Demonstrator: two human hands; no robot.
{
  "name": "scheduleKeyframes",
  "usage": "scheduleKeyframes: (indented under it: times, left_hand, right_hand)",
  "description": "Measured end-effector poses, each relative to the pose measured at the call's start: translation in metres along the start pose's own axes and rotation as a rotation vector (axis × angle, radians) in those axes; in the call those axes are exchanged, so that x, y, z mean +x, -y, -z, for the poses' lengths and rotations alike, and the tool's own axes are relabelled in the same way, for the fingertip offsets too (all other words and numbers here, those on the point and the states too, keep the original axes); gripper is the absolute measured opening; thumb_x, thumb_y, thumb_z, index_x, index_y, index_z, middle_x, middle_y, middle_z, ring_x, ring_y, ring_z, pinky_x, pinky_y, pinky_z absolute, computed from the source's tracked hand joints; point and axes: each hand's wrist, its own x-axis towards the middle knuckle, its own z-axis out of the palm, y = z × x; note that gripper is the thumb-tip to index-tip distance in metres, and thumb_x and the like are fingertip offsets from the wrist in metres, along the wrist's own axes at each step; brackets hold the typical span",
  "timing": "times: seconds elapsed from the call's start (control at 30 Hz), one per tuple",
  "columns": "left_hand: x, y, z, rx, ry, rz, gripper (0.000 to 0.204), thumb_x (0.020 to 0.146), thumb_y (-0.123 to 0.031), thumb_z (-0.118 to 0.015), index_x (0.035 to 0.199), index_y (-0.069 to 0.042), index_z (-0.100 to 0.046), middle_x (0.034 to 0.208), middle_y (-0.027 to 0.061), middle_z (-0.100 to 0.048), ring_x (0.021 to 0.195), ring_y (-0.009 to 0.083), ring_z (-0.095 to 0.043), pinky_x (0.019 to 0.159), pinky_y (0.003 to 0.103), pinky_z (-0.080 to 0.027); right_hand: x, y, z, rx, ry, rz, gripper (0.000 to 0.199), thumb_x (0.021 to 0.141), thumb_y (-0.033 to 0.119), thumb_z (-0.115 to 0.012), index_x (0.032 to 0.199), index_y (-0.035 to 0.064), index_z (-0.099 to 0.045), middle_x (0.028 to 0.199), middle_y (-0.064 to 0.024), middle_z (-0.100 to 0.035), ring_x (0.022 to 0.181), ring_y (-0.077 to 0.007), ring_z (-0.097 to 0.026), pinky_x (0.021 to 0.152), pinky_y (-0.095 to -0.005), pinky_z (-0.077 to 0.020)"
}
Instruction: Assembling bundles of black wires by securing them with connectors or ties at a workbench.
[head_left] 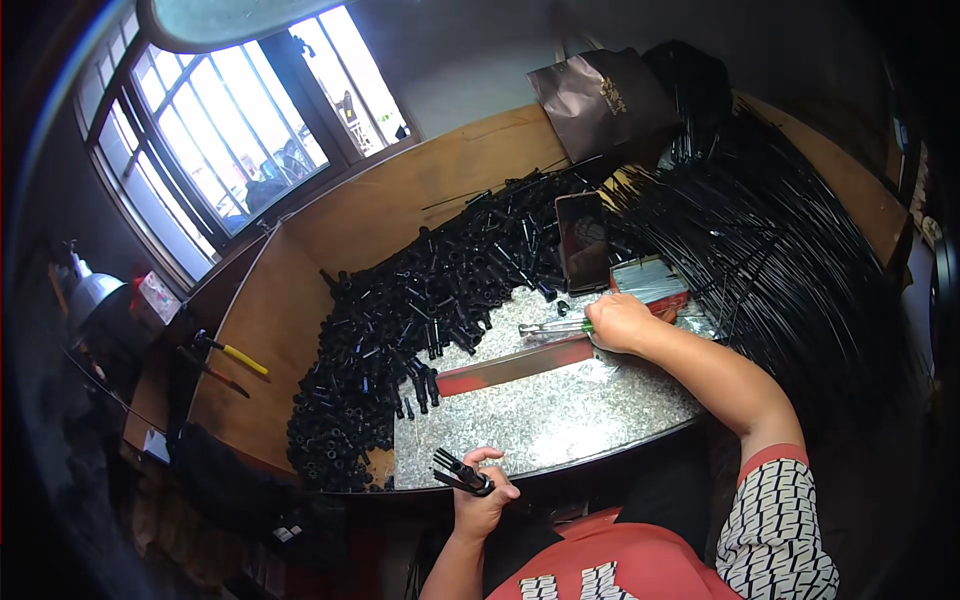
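Note:
My left hand (pixel 482 508), low at the table's near edge, is closed around a few black tubular plastic parts (pixel 460 472) that point up and left. Over the speckled work surface (pixel 540 425), my right hand (pixel 618 322) is closed on a slim metal tool (pixel 556 327) with a bit of green at the grip. Its exact kind I cannot make out. The tool points left, just above a long flat metal bar (pixel 515 367) with red edges. A big heap of similar black parts (pixel 430 285) lies to the left and behind.
Beyond my right hand are a dark phone (pixel 583 240) and a red-edged box of thin pale rods (pixel 650 282). A mass of long black strips (pixel 775 240) fills the right side. Wooden boards (pixel 440 180) wall the table. Yellow-handled (pixel 243 360) and red-handled tools hang at left.

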Motion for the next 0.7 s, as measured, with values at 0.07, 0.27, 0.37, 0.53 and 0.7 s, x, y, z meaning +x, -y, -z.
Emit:
scheduleKeyframes:
  times: [0.07, 0.27, 0.37, 0.53, 0.7]
  left_hand:
    - [-0.001, 0.000, 0.000, 0.010, 0.000, -0.004, 0.057, 0.074, -0.008, -0.076, 0.115, 0.001, -0.038, 0.056, 0.0003, -0.046, 0.047, 0.0100, -0.042, 0.048, 0.025, -0.038]
    - [-0.002, 0.000, 0.004, 0.051, 0.005, -0.029, 0.056, 0.077, -0.011, -0.074, 0.116, 0.001, -0.036, 0.056, 0.0004, -0.047, 0.048, 0.0106, -0.044, 0.048, 0.025, -0.039]
    - [-0.002, -0.007, 0.000, 0.035, -0.022, -0.034, 0.054, 0.078, -0.009, -0.073, 0.117, 0.000, -0.036, 0.057, 0.0005, -0.047, 0.048, 0.0104, -0.045, 0.048, 0.025, -0.039]
    - [0.008, -0.001, -0.001, 0.068, 0.007, 0.001, 0.062, 0.077, -0.013, -0.075, 0.121, 0.001, -0.034, 0.059, 0.0004, -0.050, 0.052, 0.0101, -0.048, 0.054, 0.023, -0.041]
    - [0.008, -0.015, -0.013, 0.137, 0.010, 0.017, 0.069, 0.073, -0.010, -0.078, 0.125, 0.002, -0.033, 0.059, -0.0012, -0.049, 0.054, 0.0066, -0.047, 0.054, 0.020, -0.038]
  right_hand:
    - [-0.003, 0.001, 0.003, 0.021, -0.005, -0.005, 0.020, 0.070, 0.017, -0.063, 0.083, 0.0020, -0.066, 0.082, -0.0201, -0.066, 0.081, -0.0351, -0.065, 0.071, -0.0431, -0.0517]
    - [-0.012, 0.008, 0.013, 0.228, -0.135, -0.105, 0.016, 0.071, 0.012, -0.061, 0.083, 0.0015, -0.059, 0.080, -0.0224, -0.063, 0.081, -0.0403, -0.061, 0.070, -0.0469, -0.0481]
    - [-0.022, 0.016, 0.010, 0.546, -0.227, -0.054, 0.011, 0.080, 0.010, -0.059, 0.084, 0.0008, -0.055, 0.068, -0.0185, -0.058, 0.063, -0.0357, -0.057, 0.060, -0.0418, -0.0442]
    - [-0.062, 0.076, 0.012, 1.323, 0.076, -0.032, 0.012, 0.092, 0.016, -0.054, 0.090, 0.0037, -0.053, 0.075, -0.0017, -0.053, 0.064, -0.0081, -0.051, 0.056, -0.0245, -0.0418]
    - [-0.093, 0.130, 0.004, 1.503, 0.227, 0.104, 0.012, 0.093, 0.014, -0.054, 0.095, 0.0015, -0.053, 0.080, -0.0037, -0.056, 0.070, -0.0099, -0.053, 0.063, -0.0250, -0.0452]
